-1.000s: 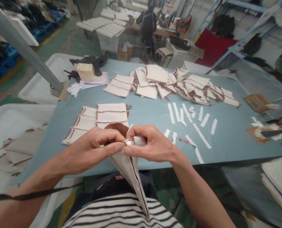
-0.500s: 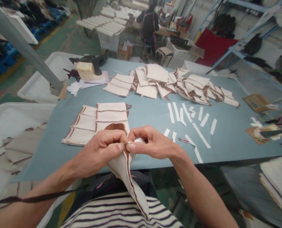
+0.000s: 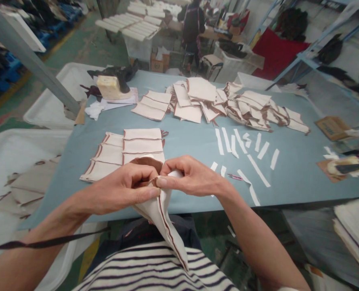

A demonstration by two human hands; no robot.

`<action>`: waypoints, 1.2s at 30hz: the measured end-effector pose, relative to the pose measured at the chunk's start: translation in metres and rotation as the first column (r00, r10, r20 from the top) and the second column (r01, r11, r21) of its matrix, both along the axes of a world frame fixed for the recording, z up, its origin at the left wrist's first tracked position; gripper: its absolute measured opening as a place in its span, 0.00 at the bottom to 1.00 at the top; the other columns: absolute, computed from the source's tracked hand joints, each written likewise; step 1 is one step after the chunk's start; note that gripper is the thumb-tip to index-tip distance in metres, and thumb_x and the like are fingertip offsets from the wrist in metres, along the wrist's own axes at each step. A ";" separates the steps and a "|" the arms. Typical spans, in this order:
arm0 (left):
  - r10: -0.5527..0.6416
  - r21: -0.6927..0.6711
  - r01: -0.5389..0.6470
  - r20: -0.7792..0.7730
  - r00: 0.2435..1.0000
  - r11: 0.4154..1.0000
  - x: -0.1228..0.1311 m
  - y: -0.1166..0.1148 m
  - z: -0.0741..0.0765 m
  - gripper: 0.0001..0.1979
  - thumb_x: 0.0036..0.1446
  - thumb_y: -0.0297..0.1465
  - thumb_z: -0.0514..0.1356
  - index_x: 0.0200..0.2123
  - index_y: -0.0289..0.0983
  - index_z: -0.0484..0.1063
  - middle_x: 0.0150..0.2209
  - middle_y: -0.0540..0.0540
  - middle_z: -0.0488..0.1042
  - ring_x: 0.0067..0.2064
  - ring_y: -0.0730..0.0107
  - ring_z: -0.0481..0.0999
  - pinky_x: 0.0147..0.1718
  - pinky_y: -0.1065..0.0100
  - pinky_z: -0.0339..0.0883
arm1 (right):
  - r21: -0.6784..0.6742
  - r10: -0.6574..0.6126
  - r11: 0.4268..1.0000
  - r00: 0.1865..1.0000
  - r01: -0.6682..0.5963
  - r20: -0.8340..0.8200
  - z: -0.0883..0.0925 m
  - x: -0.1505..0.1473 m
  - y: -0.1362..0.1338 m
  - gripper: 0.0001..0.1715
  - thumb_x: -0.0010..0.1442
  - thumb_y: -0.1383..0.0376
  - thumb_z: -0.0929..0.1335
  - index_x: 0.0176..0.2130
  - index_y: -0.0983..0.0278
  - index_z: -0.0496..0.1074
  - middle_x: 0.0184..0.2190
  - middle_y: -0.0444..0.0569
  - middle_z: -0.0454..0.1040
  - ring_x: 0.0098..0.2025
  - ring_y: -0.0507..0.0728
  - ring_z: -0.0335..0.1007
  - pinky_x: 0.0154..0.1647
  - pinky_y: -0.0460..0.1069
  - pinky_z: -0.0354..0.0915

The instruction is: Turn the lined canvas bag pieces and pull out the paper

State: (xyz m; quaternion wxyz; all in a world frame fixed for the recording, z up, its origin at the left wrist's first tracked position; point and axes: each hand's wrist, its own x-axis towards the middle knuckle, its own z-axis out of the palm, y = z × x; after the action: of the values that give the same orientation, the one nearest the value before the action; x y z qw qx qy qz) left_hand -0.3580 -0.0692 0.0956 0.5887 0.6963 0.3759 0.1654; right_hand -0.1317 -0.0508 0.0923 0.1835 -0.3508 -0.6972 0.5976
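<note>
A cream fabric piece (image 3: pixel 167 224) with brown edging hangs from both hands over the front edge of the table, its lower tip against the striped shirt. My left hand (image 3: pixel 118 188) pinches its upper edge, thumb toward the right. Touching it, my right hand (image 3: pixel 191 176) pinches the same edge between thumb and curled fingers. The brown inside of the piece shows above the fingers. Just beyond lie stacked cream pieces (image 3: pixel 143 145) with brown edges, partly covered by the left hand.
A heap of cream pieces (image 3: pixel 201 89) spreads along the back of the blue-green table (image 3: pixel 194 141). White strips (image 3: pixel 258 170) and a small pink-handled tool (image 3: pixel 235 177) lie at right. White tubs (image 3: pixel 3 141) stand at left. A person (image 3: pixel 192 24) is in the background.
The fingertips at the fabric's edge have shifted slightly left, and the piece's brown inside shows wider. The camera view has moved a little. Both hands keep their hold.
</note>
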 end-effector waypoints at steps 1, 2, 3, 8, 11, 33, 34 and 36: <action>0.011 0.016 -0.011 -0.003 1.000 1.000 0.000 -0.001 -0.001 0.12 0.61 0.37 0.61 0.28 0.37 0.69 0.25 0.55 0.61 0.27 0.75 0.59 0.23 0.74 0.54 | 0.003 -0.009 1.000 1.000 0.009 -0.013 -0.002 0.000 0.000 0.24 0.62 0.47 0.75 0.31 0.65 0.74 0.23 0.38 0.64 0.28 0.49 0.56 0.27 0.45 0.50; 0.024 0.027 -0.024 -0.005 1.000 0.999 0.000 -0.002 -0.002 0.12 0.60 0.36 0.61 0.27 0.38 0.68 0.25 0.55 0.61 0.27 0.75 0.59 0.23 0.74 0.54 | 0.007 -0.024 1.000 0.999 0.024 -0.023 -0.003 0.000 0.000 0.25 0.61 0.46 0.76 0.31 0.65 0.75 0.24 0.39 0.65 0.28 0.49 0.56 0.27 0.45 0.51; 0.039 0.032 -0.039 -0.001 0.999 0.999 0.001 -0.002 -0.003 0.12 0.60 0.36 0.61 0.26 0.38 0.66 0.24 0.56 0.60 0.26 0.75 0.59 0.23 0.74 0.54 | 0.010 -0.046 0.999 0.998 0.046 -0.034 -0.004 -0.001 0.000 0.25 0.61 0.46 0.76 0.32 0.65 0.75 0.24 0.39 0.66 0.28 0.49 0.57 0.28 0.45 0.51; 0.104 0.036 -0.106 0.050 0.993 0.994 0.000 -0.004 -0.003 0.17 0.62 0.39 0.62 0.25 0.39 0.62 0.24 0.56 0.60 0.25 0.75 0.57 0.22 0.74 0.52 | -0.011 -0.120 0.993 0.985 0.120 -0.125 -0.008 -0.003 -0.001 0.26 0.58 0.45 0.79 0.35 0.65 0.78 0.29 0.42 0.73 0.32 0.51 0.64 0.30 0.45 0.58; 0.074 0.073 -0.079 0.068 0.995 0.994 -0.004 -0.006 -0.001 0.18 0.66 0.41 0.60 0.25 0.38 0.67 0.25 0.54 0.63 0.26 0.73 0.61 0.23 0.73 0.55 | -0.029 -0.132 0.991 0.968 0.129 -0.215 -0.012 -0.002 -0.001 0.25 0.59 0.46 0.79 0.39 0.65 0.79 0.33 0.45 0.77 0.33 0.52 0.68 0.33 0.46 0.63; 0.358 0.122 -0.372 0.124 0.925 0.920 0.028 -0.013 -0.029 0.18 0.66 0.43 0.61 0.27 0.38 0.73 0.29 0.49 0.76 0.33 0.66 0.72 0.32 0.69 0.64 | -0.295 0.011 0.951 0.966 -0.090 -0.258 0.005 0.011 -0.017 0.60 0.72 0.56 0.72 0.81 0.63 0.33 0.32 0.43 0.83 0.19 0.46 0.48 0.18 0.43 0.45; 0.370 0.108 -0.386 0.140 0.918 0.916 0.029 -0.014 -0.031 0.19 0.66 0.43 0.62 0.26 0.38 0.73 0.29 0.49 0.76 0.33 0.66 0.71 0.31 0.69 0.64 | -0.295 -0.004 0.953 0.976 -0.061 -0.216 0.004 0.011 -0.016 0.60 0.71 0.57 0.72 0.81 0.63 0.34 0.31 0.43 0.83 0.19 0.46 0.49 0.18 0.42 0.45; 0.398 0.102 -0.417 0.165 0.902 0.903 0.030 -0.016 -0.035 0.19 0.65 0.44 0.62 0.27 0.37 0.74 0.28 0.49 0.77 0.31 0.67 0.71 0.30 0.70 0.63 | -0.270 -0.040 0.963 0.993 0.008 -0.114 0.003 0.010 -0.015 0.59 0.70 0.60 0.73 0.81 0.64 0.37 0.30 0.42 0.83 0.20 0.47 0.51 0.19 0.42 0.47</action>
State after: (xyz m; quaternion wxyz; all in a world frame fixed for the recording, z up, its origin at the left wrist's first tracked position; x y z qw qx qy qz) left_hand -0.3285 -0.0850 0.0606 0.5175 0.6269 0.4590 0.3586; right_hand -0.1216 -0.0660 0.0955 0.1824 -0.3447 -0.5931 0.7043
